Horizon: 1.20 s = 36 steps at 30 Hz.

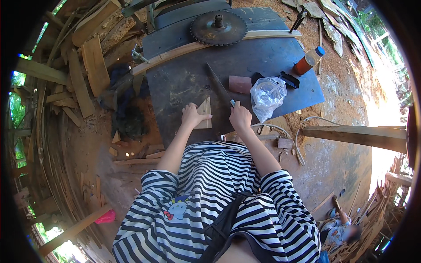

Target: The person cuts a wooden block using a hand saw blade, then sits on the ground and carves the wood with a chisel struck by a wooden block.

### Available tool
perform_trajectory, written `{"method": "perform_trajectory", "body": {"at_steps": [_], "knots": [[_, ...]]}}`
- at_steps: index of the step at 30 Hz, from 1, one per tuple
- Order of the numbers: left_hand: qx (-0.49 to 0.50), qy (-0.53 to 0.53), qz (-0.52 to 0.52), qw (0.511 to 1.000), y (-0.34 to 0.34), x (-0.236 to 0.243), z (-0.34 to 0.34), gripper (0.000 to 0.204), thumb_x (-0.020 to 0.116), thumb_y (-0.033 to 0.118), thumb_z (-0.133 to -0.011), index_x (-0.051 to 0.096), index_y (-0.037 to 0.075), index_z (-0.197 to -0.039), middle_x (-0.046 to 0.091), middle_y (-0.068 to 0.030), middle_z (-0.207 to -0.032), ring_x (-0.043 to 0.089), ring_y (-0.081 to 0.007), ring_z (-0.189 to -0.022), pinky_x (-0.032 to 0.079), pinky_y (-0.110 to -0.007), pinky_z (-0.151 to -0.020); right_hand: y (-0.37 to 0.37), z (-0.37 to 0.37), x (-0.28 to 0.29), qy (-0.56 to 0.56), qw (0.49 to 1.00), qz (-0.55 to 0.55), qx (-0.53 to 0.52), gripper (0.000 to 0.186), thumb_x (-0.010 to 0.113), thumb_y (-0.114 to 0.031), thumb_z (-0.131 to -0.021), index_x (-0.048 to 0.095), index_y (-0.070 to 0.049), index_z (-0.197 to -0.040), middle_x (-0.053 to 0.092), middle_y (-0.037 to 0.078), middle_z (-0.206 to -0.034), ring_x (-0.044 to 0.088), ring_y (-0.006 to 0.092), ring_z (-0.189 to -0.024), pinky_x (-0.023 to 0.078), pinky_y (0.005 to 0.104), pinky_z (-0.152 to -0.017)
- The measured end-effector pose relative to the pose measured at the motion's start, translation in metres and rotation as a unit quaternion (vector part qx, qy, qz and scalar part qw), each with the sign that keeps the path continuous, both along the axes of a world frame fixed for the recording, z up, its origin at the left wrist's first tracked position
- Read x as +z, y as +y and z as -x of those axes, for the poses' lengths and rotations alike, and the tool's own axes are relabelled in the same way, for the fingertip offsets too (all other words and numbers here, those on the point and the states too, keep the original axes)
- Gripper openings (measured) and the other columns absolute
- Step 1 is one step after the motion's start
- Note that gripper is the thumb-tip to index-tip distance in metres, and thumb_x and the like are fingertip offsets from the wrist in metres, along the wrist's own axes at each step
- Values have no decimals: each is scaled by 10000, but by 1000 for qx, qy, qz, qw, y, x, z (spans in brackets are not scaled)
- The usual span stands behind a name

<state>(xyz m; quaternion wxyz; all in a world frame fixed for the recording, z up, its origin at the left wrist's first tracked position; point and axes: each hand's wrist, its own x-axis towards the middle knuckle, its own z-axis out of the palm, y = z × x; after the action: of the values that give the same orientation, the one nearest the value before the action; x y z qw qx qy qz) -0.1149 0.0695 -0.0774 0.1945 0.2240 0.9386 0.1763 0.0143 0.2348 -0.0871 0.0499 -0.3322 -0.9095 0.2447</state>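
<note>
On the dark metal table, my left hand point(192, 116) grips a pale wooden piece point(205, 109) with a slanted top, its thumb lying across the near part. Closed around the near end of a long dark tapered blade point(218, 83) is my right hand point(240, 117). The blade lies over the tabletop and points away and to the left, its tip well beyond the wooden piece. A bit of pale handle shows above my right fingers; the rest is hidden in the hand. Blade and wooden piece are apart.
A toothed circular saw blade point(219, 28) rises at the table's far side, behind a clamped wooden strip point(175, 53). On the right are a reddish block point(240, 84), a plastic bag point(268, 95) and a blue-capped bottle point(308, 61). A person point(340, 230) is at lower right.
</note>
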Motion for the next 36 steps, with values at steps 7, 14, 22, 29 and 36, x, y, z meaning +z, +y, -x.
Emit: {"method": "perform_trajectory", "body": {"at_steps": [7,14,22,29,36], "knots": [[21,-111,5,994,-6,7,-1,791,840,454,-568,569,-30,-1132,569,-233,-1166,506,-354,-1144,441,-413,-939,-15,6,29,28,986,-148,65,315,650,-222,-813,545,-21,-1031,546,161,-991,545,326,-958,463,436,-773],[2,-70,-86,994,-5,14,-8,573,802,251,-624,602,6,-1101,586,-200,-1051,536,-352,-1063,458,-399,-903,-24,-2,36,196,977,-62,61,288,610,-166,-838,585,-20,-1085,552,156,-991,539,314,-961,447,435,-785],[-120,139,-296,937,-6,84,-67,506,741,48,-691,584,14,-1171,570,-155,-1091,546,-329,-1071,475,-393,-903,-27,-10,79,283,904,319,33,300,642,-158,-850,615,4,-1101,606,144,-955,634,267,-832,512,359,-733],[-163,289,-374,866,-11,158,-71,672,787,36,-641,535,70,-1264,519,-113,-1268,532,-291,-1161,492,-374,-930,-31,-45,177,365,892,188,188,413,619,71,-689,621,1,-1096,603,150,-1079,638,295,-927,528,343,-774],[-281,216,-377,856,-9,196,-62,534,757,14,-614,627,52,-1131,640,-95,-1101,620,-284,-1038,527,-403,-891,-24,-64,203,420,863,146,239,459,665,-21,-652,628,11,-1108,593,184,-1103,606,314,-1047,487,378,-891]]}}
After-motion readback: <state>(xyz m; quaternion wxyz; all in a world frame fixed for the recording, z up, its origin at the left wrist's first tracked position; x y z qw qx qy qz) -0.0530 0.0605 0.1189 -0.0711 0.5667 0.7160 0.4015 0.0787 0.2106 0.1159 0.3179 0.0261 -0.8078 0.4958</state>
